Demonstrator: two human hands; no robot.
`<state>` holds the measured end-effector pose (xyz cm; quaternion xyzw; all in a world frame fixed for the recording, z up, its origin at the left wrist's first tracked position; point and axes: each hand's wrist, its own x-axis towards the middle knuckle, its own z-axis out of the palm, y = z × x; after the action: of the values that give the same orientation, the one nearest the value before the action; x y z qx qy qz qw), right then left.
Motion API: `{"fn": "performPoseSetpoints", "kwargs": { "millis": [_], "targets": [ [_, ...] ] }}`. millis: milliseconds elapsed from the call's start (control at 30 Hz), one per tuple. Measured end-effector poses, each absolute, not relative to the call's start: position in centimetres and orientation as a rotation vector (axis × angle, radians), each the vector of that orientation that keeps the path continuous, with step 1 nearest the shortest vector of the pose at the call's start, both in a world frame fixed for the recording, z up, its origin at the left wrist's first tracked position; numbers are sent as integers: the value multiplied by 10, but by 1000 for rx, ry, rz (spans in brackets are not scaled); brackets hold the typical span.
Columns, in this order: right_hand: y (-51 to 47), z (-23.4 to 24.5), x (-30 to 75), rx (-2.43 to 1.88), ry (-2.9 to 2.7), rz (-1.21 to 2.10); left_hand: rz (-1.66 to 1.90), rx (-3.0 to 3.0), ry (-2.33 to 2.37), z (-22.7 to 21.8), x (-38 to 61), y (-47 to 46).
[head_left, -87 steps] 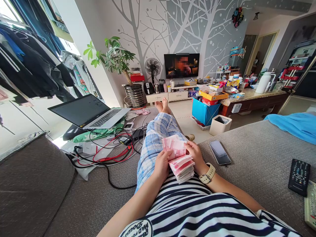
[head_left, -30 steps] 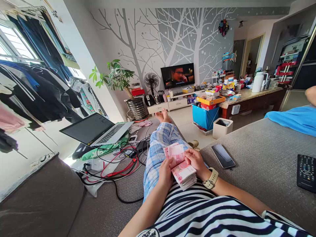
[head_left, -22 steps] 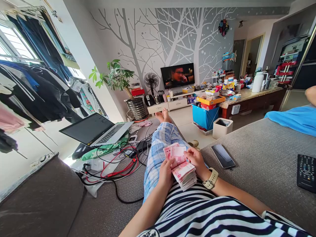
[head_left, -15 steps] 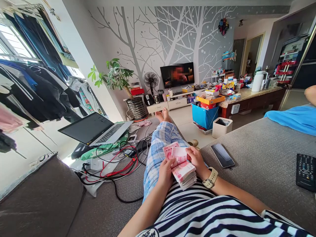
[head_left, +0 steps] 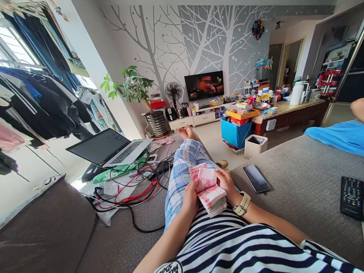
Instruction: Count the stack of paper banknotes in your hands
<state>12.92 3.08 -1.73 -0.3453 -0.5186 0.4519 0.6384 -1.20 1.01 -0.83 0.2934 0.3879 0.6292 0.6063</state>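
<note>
One banknote bundle [head_left: 212, 199], one wristwatch [head_left: 242, 204], one laptop [head_left: 125, 153], one television [head_left: 204, 85]

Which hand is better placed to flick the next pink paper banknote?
Probably the right hand: its fingers hold the right edge of the upper pink paper banknotes, while the left hand grips them from the left, thumb on top.

An open laptop [head_left: 99, 148] rests on a green cloth [head_left: 108, 175] beside tangled cables [head_left: 154, 182]. A phone [head_left: 256, 178] and a black remote control [head_left: 352, 198] lie apart on the grey sofa [head_left: 301, 182]. A fan [head_left: 173, 91] stands between a potted plant [head_left: 135, 89] and a television [head_left: 204, 86].
</note>
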Motion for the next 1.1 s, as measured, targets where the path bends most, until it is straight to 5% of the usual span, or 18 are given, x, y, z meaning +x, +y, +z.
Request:
{"fn": "performPoseSetpoints", "kwargs": {
  "millis": [1100],
  "targets": [
    [16,-2,125,-721,-1206,1145,1510,593,943,-6,-15,13]
  ]
}}
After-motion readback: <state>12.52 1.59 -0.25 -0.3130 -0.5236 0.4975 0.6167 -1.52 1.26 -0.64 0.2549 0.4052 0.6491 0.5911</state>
